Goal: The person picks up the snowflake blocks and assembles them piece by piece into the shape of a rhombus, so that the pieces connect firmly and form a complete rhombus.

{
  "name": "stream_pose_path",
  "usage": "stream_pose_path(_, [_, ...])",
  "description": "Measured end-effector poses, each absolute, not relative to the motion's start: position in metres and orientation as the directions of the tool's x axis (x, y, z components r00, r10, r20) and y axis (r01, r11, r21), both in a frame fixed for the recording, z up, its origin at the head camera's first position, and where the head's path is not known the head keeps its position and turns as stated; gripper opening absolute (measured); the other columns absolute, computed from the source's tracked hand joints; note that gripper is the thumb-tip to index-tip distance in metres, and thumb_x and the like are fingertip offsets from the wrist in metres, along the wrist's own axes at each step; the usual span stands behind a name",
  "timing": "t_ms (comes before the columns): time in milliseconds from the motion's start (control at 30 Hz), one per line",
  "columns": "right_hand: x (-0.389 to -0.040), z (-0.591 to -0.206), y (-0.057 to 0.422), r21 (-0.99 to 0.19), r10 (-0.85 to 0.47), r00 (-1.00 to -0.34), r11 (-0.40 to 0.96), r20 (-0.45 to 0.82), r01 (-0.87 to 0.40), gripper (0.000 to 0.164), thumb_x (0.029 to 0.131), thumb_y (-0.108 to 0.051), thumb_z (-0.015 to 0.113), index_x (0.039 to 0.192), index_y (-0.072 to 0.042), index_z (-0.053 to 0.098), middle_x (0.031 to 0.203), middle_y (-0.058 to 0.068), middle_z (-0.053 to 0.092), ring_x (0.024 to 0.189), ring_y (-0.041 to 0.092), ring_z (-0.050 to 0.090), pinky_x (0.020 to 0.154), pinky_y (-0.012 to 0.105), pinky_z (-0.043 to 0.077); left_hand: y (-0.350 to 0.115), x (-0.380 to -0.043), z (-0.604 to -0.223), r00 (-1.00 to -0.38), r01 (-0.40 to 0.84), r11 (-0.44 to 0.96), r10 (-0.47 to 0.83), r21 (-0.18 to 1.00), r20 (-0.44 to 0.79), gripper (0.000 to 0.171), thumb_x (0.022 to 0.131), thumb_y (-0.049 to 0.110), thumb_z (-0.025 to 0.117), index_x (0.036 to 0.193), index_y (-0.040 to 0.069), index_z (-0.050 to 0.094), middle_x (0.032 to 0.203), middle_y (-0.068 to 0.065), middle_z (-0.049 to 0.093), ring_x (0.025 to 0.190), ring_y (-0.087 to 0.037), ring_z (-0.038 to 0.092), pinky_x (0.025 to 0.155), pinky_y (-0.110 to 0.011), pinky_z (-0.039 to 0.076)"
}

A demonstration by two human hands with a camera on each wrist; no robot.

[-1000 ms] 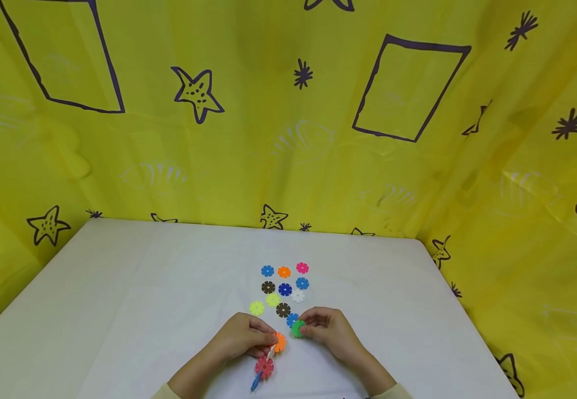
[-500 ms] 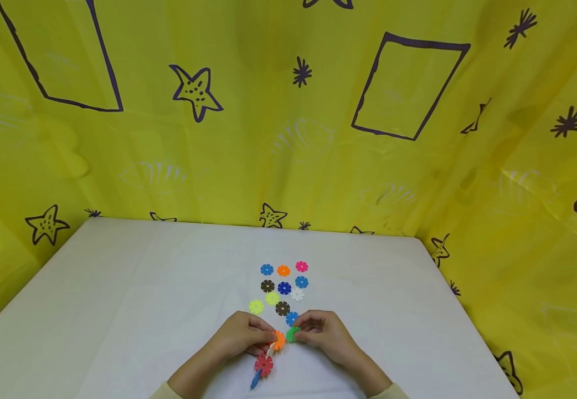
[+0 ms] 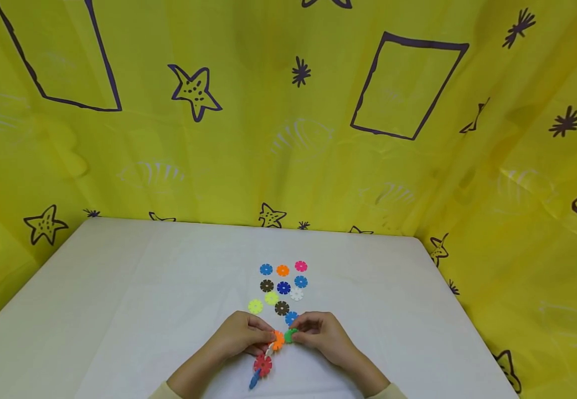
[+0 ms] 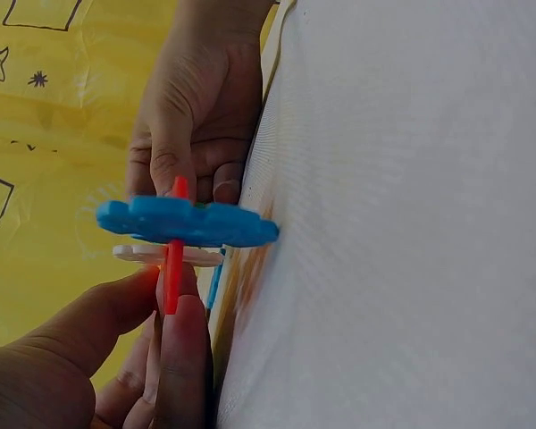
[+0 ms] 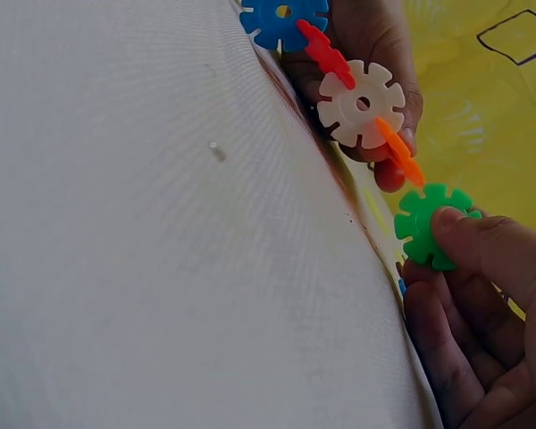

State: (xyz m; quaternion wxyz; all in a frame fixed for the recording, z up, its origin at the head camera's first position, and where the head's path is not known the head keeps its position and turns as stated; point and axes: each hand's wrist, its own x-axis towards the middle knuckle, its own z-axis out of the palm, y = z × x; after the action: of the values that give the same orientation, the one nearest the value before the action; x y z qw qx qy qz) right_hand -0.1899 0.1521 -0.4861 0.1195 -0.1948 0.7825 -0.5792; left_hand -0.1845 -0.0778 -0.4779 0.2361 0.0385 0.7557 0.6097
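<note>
In the head view my left hand (image 3: 246, 336) pinches the end of a chain of notched plastic discs. The chain runs from an orange disc (image 3: 278, 340) through a white disc (image 5: 362, 104) and a red disc (image 3: 262, 366) to a blue disc (image 4: 188, 222) at its free end. Each disc is slotted crosswise into its neighbour. Between thumb and fingers, my right hand (image 3: 324, 334) holds a green disc (image 5: 436, 225). In the right wrist view the green disc's edge is right at the tip of the orange one, its slots facing it.
Beyond the hands, several loose discs lie flat on the white table (image 3: 169, 277), among them a pink disc (image 3: 300, 266), a brown disc (image 3: 282, 308) and a yellow disc (image 3: 256, 306). A loose blue disc (image 3: 291, 318) lies close by the right fingertips. A yellow curtain (image 3: 248, 138) hangs behind the table.
My right hand has moved slightly left with the green disc, bringing it from over the loose blue disc to the orange disc's edge. The left hand has stayed nearly still with the chain.
</note>
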Motion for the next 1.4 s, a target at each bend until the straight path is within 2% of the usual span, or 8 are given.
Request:
stream_pose_path(267, [-0.1894,-0.4848,0.1520,-0.958,-0.457,-0.889,0.236,0.038,-0.162,0.019,0.086,-0.008,0.075,0.101,0.002,0.073,0.097,0.017,0.071,0.077,0.005,0.065,0.072,0.018,0.056,-0.0774,-0.1842,-0.4767,-0.888,-0.222,0.256,0.346,0.941,-0.304,0.018,0.085,0.015,0.076,0.094,0.000,0.074,0.072,-0.002,0.071,0.057,-0.007,0.063,0.058,-0.025,0.059])
stream_pose_path(600, [-0.1903,-0.4888,0.1499,-0.954,-0.486,-0.873,0.237,0.048,-0.184,0.017,0.087,-0.012,0.075,0.100,-0.001,0.074,0.094,0.011,0.073,0.077,0.005,0.067,0.072,0.020,0.057,-0.0771,-0.1832,-0.4771,-0.892,-0.214,0.258,0.341,0.942,-0.296,0.016,0.084,0.013,0.077,0.093,0.000,0.074,0.073,-0.003,0.071,0.057,-0.006,0.062,0.057,-0.024,0.058])
stream_pose_path(900, [-0.1893,-0.4924,0.1462,-0.942,-0.471,-0.875,0.230,0.112,-0.244,0.014,0.086,-0.013,0.076,0.095,-0.002,0.074,0.089,0.009,0.073,0.075,0.004,0.066,0.070,0.022,0.058,-0.0751,-0.1811,-0.4767,-0.900,-0.218,0.259,0.319,0.941,-0.296,0.013,0.084,0.008,0.076,0.093,-0.002,0.074,0.074,-0.006,0.072,0.054,-0.006,0.061,0.056,-0.023,0.057])
stream_pose_path(1133, [-0.1879,-0.4912,0.1426,-0.939,-0.443,-0.895,0.281,0.056,-0.198,0.011,0.085,-0.014,0.076,0.093,-0.005,0.075,0.088,0.009,0.072,0.074,0.005,0.065,0.068,0.020,0.057,-0.0720,-0.1808,-0.4772,-0.903,-0.224,0.254,0.310,0.941,-0.299,0.011,0.085,0.007,0.075,0.091,-0.002,0.073,0.073,-0.007,0.072,0.054,-0.006,0.061,0.056,-0.022,0.057])
stream_pose_path(1400, [-0.1881,-0.4912,0.1425,-0.947,-0.465,-0.884,0.256,0.053,-0.192,0.013,0.086,-0.013,0.075,0.095,-0.004,0.075,0.090,0.011,0.071,0.075,0.005,0.065,0.070,0.020,0.057,-0.0740,-0.1822,-0.4772,-0.884,-0.213,0.240,0.366,0.947,-0.292,0.015,0.085,0.013,0.076,0.093,-0.001,0.074,0.072,-0.003,0.071,0.055,-0.006,0.062,0.057,-0.024,0.058])
